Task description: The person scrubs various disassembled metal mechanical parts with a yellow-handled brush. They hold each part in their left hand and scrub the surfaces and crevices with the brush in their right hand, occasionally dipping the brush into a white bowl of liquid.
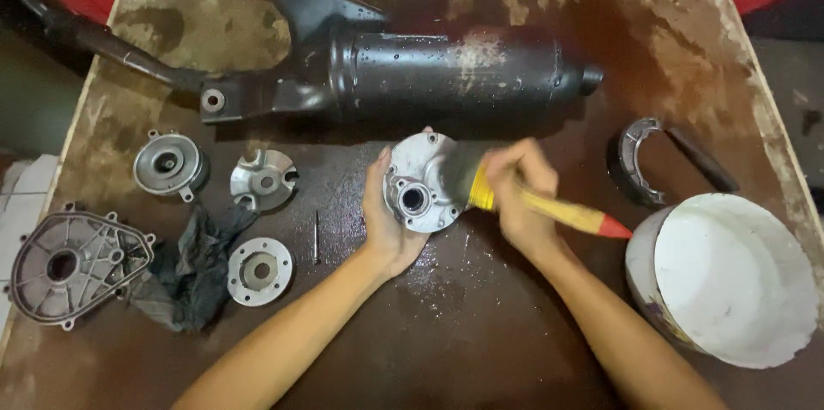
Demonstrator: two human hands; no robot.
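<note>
Silver round casting gripped by left hand | right hand clasps yellow brush | white bucket near right edge

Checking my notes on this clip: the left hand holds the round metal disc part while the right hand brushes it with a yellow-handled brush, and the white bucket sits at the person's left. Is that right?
Not quite. The head view shows the white bucket at the person's right, not left. The rest holds: the left hand holds the round metal disc part while the right hand brushes it with the yellow-handled brush.
</note>
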